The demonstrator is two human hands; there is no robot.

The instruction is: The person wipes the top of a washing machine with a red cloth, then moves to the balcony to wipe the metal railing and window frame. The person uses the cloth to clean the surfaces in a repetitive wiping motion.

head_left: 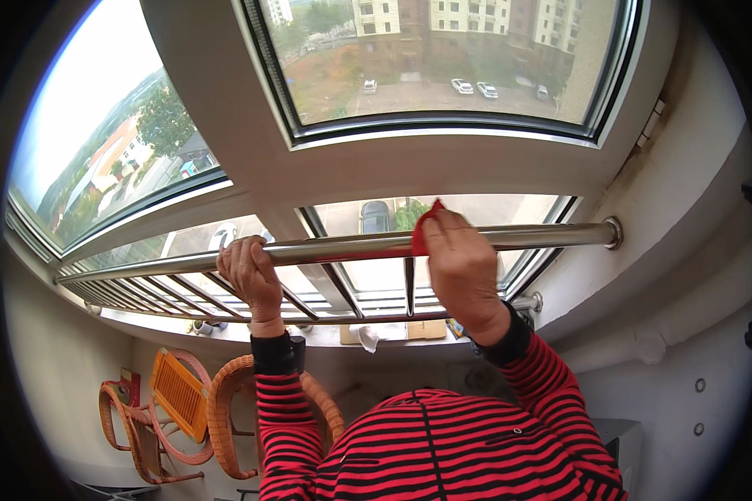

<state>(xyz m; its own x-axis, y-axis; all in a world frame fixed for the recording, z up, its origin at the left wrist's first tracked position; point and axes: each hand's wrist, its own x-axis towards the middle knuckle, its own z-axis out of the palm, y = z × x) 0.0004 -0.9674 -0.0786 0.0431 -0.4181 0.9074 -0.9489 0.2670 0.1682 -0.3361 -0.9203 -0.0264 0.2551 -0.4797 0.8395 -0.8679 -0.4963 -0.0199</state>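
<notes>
A shiny metal railing (351, 250) runs across in front of the window, with thin upright bars below its round top rail. My left hand (251, 275) is closed around the top rail, left of the middle. Farther right, my right hand (464, 267) presses a red cloth (424, 232) against the same rail. The cloth wraps over the rail, and one corner sticks up past my fingers. Part of it is hidden under my right hand.
Wicker chairs (226, 401) stand below on the left, with an orange slatted panel (180, 394) among them. Behind the railing is a framed window (443, 67). A sill holds a white crumpled item (366, 337) and small objects. A white pipe (643, 346) runs along the right wall.
</notes>
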